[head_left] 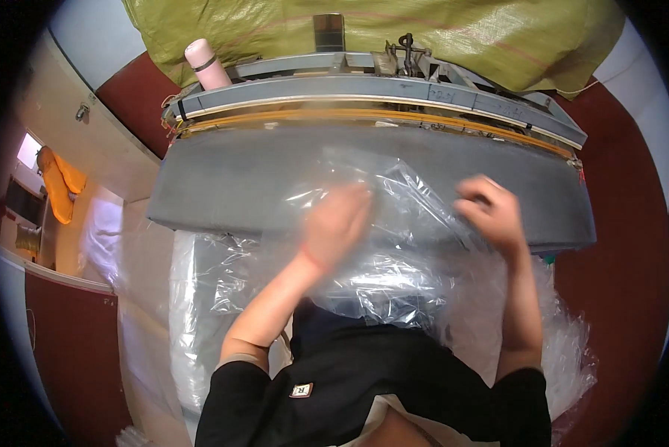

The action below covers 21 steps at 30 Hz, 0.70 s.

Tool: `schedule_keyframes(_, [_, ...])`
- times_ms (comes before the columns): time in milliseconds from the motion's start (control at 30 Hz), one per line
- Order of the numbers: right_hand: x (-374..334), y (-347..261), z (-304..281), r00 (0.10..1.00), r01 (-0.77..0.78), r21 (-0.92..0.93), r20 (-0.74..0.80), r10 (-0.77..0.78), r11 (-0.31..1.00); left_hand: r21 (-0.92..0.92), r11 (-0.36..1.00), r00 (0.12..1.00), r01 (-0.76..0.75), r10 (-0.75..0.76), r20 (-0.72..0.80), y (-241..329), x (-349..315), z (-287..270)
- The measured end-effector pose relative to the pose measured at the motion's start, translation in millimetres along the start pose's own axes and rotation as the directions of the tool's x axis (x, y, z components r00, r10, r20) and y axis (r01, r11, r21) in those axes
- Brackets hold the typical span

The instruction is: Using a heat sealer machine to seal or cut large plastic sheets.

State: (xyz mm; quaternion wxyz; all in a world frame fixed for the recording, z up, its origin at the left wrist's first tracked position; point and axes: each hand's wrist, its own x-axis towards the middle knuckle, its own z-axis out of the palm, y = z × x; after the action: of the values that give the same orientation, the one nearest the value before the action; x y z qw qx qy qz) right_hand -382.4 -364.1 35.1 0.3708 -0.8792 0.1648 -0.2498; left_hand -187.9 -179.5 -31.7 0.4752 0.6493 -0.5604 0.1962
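A clear, crinkled plastic sheet (394,279) spreads over the front of a long grey padded surface (223,175) and hangs down toward my lap. My left hand (338,216) is over the sheet's left part, smeared by motion, so its finger pose is unclear. A red band circles that wrist. Farther right, my right hand (492,212) has its fingers curled closed at the sheet's right edge, with thumb and forefinger together on the film. Between the hands, a folded corner of the sheet lies on the grey surface.
Behind the padding runs a metal frame (334,86) with a yellow-orange strip and a clamp (405,56). A pink bottle (206,63) stands at its left end. More clear plastic (189,320) hangs on both sides of me. Green-yellow woven sheeting (476,37) covers the back.
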Motion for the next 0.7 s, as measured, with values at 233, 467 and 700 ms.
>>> schedule_keyframes(233, [91.8,-16.0,120.3,0.885,0.446,-0.052,0.176,-0.431,0.894,0.019,0.999,0.983,0.028,-0.031,0.181,31.8,-2.1,11.2])
schedule_keyframes(467, [85.2,-21.0,79.3,0.985,0.152,0.556,-0.155,-0.077,0.817,-0.008,0.957,0.957,0.289,-0.289,-0.004,-29.5,-10.5,-47.6])
schedule_keyframes(700, [61.3,42.3,-78.4,0.632,-0.009,0.225,-0.754,0.180,0.974,-0.044,0.921,0.455,0.388,-0.150,0.878,-62.2,-89.3,-121.8])
